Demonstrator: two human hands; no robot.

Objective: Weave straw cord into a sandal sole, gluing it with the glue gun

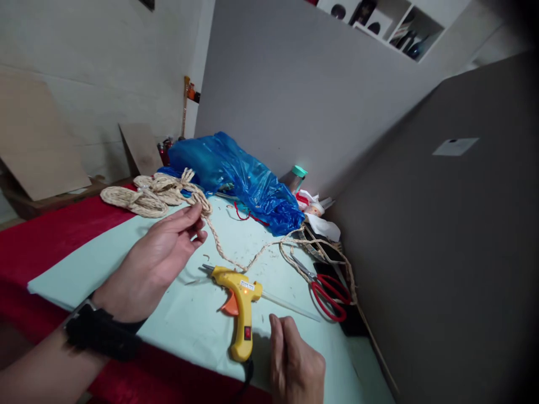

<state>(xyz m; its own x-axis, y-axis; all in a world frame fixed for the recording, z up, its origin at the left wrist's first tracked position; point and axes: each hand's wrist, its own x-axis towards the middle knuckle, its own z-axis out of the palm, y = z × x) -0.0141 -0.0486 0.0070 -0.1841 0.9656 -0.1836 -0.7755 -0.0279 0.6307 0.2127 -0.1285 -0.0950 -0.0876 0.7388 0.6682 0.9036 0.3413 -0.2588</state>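
Rope (217,240) in a thin braid, left hand's (160,252) thumb and forefinger clamped on it near the coils (137,202).
Blue plastic bag (244,174), crumpled and glossy, bulges along the far edge of the pale green sheet (181,325), contents hidden; beyond stands a turquoise-lidded container (298,177). Yellow glue gun (243,286) lies mid-sheet, a translucent glue stick (290,306) in its back. Right hand (297,359), fingers curled together, is near the close edge; red-handled scissors (326,294) lie toward the right edge.
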